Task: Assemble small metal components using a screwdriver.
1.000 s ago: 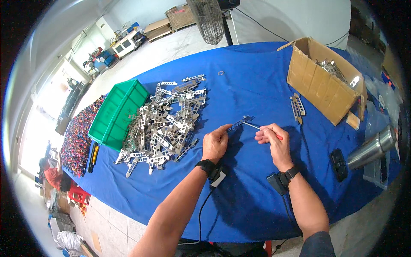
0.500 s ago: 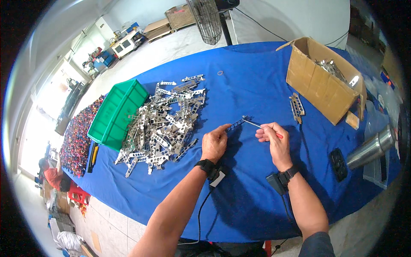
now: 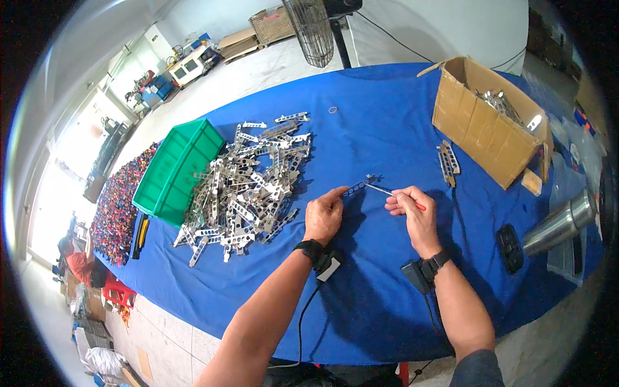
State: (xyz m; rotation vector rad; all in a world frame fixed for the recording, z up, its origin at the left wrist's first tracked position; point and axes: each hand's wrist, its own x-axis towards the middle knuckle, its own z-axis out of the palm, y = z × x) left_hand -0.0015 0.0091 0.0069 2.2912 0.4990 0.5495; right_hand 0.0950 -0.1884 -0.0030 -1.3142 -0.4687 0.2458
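Observation:
My left hand [image 3: 323,216] is closed on one end of a perforated metal strip [image 3: 354,188], held just above the blue cloth. In my right hand [image 3: 414,209] is a slim tool with a metal shaft [image 3: 379,188] and a red handle [image 3: 420,207]; its exact kind is too small to tell. The tip of the shaft meets or nearly meets the strip near its far end. Left of my left hand lies a large heap of similar metal strips [image 3: 248,190].
A green plastic bin [image 3: 174,174] stands behind the heap, beside a mass of small multicoloured pieces [image 3: 119,206]. To the right are a cardboard box [image 3: 474,129] with metal parts, a few strips [image 3: 447,162], a black object [image 3: 509,248] and a steel flask [image 3: 560,223].
The tool's shaft has shifted very slightly toward me along the strip. Both hands hold almost the same place, and nothing was let go.

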